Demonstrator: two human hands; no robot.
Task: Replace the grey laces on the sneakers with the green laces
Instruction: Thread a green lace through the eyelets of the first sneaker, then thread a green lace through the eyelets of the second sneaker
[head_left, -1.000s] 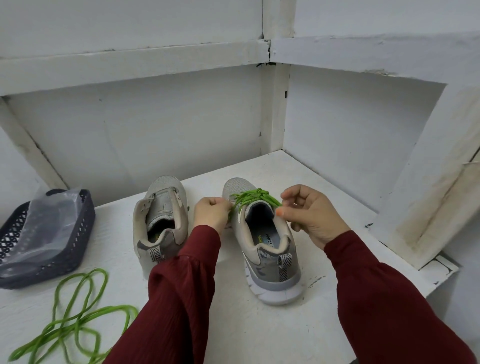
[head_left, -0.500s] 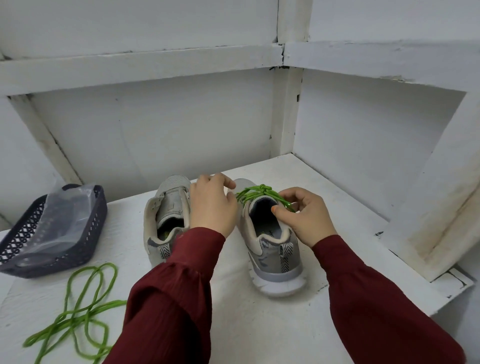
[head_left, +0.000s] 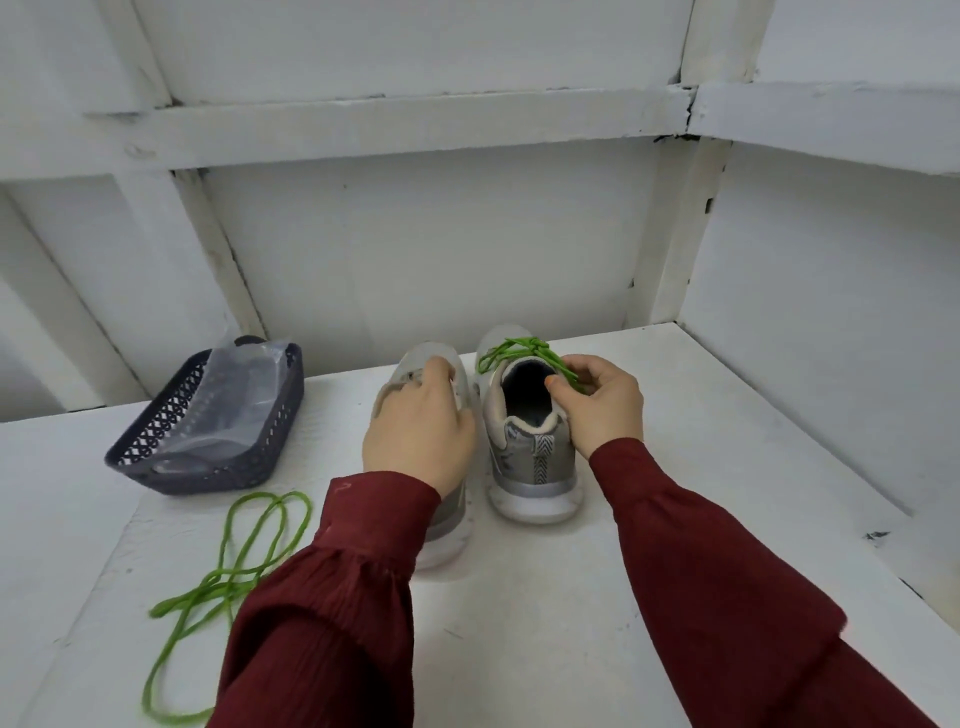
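Left hand (head_left: 415, 431) has hopped over since a second ago: it was up against the side of the right sneaker (head_left: 535, 457), and now it sits on top of the left sneaker (head_left: 415, 356), covering most of the opening. Its fingers (head_left: 441, 371) are curled down over the upper near the tongue, so it's got a grip on that shoe. Right hand (head_left: 602, 405) hasn't really gone anywhere, still at the right edge of the right sneaker's collar, thumb and forefinger pinching a strand of the green lace (head_left: 519, 345). That lace is threaded through the right sneaker and bunches up in what looks like a knot over the tongue, toward the toe end. Both sneakers stand upright side by side on the white tabletop (head_left: 545, 623), heels toward the camera, toes toward the back wall, nearly touching. Off to the left, well clear of the shoes, a loose lace (head_left: 239, 561), also green, lies in messy loops on the tabletop, partly tucked under the dark red left sleeve (head_left: 322, 623). Just behind it is a dark lattice basket (head_left: 208, 475) with a clear plastic bag (head_left: 234, 395) sitting in it.
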